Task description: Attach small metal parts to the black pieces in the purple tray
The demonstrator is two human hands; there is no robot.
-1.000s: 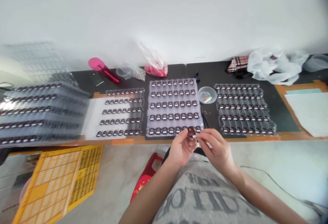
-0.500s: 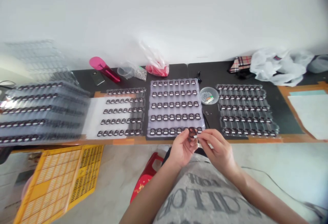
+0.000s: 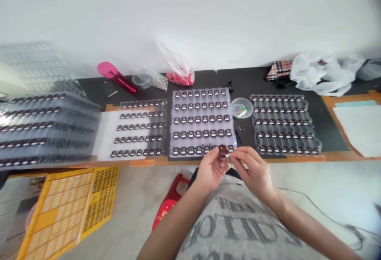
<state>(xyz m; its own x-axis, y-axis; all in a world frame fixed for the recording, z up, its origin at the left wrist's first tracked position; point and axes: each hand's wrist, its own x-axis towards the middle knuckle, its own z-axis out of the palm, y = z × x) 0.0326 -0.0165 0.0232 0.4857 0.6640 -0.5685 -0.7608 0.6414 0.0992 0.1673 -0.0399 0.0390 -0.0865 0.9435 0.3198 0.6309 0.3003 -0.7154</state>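
Note:
Just in front of the table edge, my left hand [image 3: 212,167] is closed around a small dark rounded part [image 3: 222,151] with a ring-like opening. My right hand [image 3: 251,168] meets it from the right, thumb and forefinger pinched at the part's edge by a small white piece [image 3: 228,155]. What that pinch holds is too small to make out. Behind both hands lies a clear plastic tray [image 3: 201,127] with rows of similar dark parts bearing white labels. Beside it stands a round clear tub [image 3: 242,108] of tiny pieces, with a green and orange item inside.
More filled trays lie at the right [image 3: 284,129] and left [image 3: 157,133], with a tall tray stack [image 3: 74,129] at the far left. Along the wall are a pink bottle [image 3: 119,78], a red bag [image 3: 181,78] and white plastic bags [image 3: 324,71]. Below sits a yellow crate [image 3: 65,208].
The view has shifted slightly, so the table's contents appear a little further left and higher. Both hands keep their hold at the dark part, with only slight finger movement.

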